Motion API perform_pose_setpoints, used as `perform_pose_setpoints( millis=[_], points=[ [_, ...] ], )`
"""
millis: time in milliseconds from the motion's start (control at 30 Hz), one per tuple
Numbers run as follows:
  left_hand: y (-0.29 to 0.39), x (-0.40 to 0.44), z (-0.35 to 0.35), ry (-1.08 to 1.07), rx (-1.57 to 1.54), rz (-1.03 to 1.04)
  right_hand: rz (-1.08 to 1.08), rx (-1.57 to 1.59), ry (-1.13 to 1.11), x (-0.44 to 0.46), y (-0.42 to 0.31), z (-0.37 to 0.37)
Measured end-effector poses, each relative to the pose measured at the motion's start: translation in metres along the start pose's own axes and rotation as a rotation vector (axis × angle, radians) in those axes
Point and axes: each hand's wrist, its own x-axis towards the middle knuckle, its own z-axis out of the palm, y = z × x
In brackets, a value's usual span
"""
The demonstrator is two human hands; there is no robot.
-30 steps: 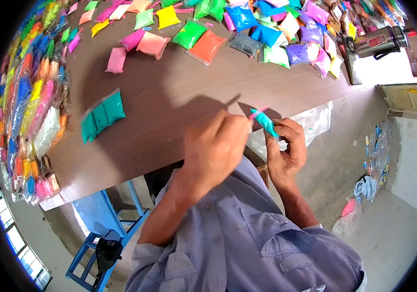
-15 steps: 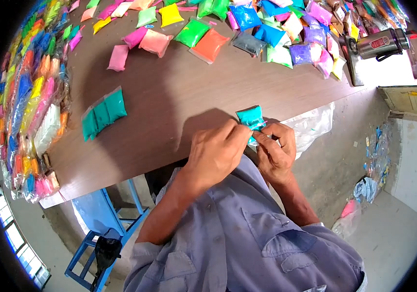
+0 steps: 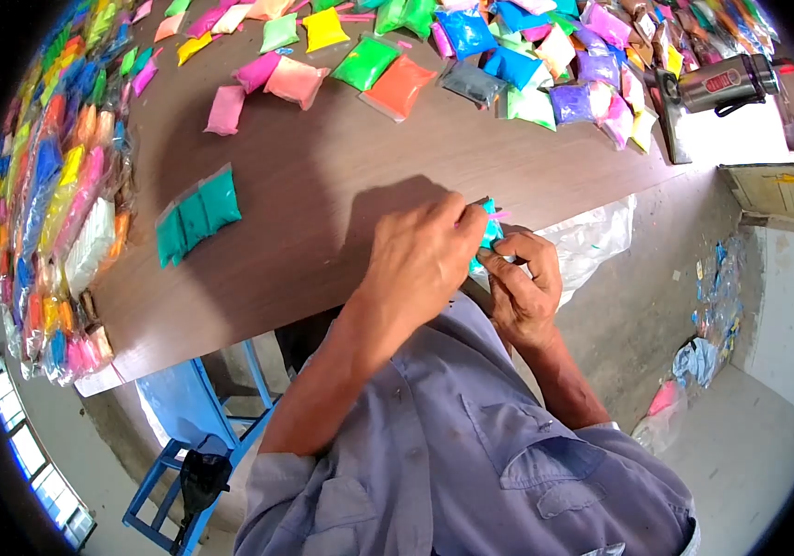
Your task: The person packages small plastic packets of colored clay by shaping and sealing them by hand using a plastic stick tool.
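A small teal packet is held between my two hands near the table's front edge. My right hand pinches its lower end between thumb and fingers. Over its left side reaches my left hand, with closed fingers that hide part of the packet. A thin pink strip lies across the packet and runs to the fingers of my left hand. To the left on the table rests a joined row of teal packets.
Colourful packets lie along the table's far side. Bagged bundles line the left edge. A metal flask lies at the back right. Clear plastic hangs at the right edge, and a blue stool stands below left.
The teal packet was first tilted, then faced up, and is now more covered by my left hand. That hand has risen slightly since half a second ago, while my right hand has kept its grip.
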Motion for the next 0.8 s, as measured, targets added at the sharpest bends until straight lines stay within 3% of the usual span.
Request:
perform_pose_setpoints(
  millis=[333, 467, 800],
  points=[
    [0.001, -0.006, -0.005, 0.007, -0.100, -0.118, 0.012, 0.046, -0.014, -0.006, 0.003, 0.000],
    [0.008, -0.026, 0.001, 0.053, -0.226, -0.110, 0.168, 0.120, 0.044, -0.011, 0.001, -0.003],
    [0.000, -0.029, -0.001, 0.089, -0.072, -0.003, 0.018, -0.013, 0.020, -0.005, 0.001, -0.002]
  ],
)
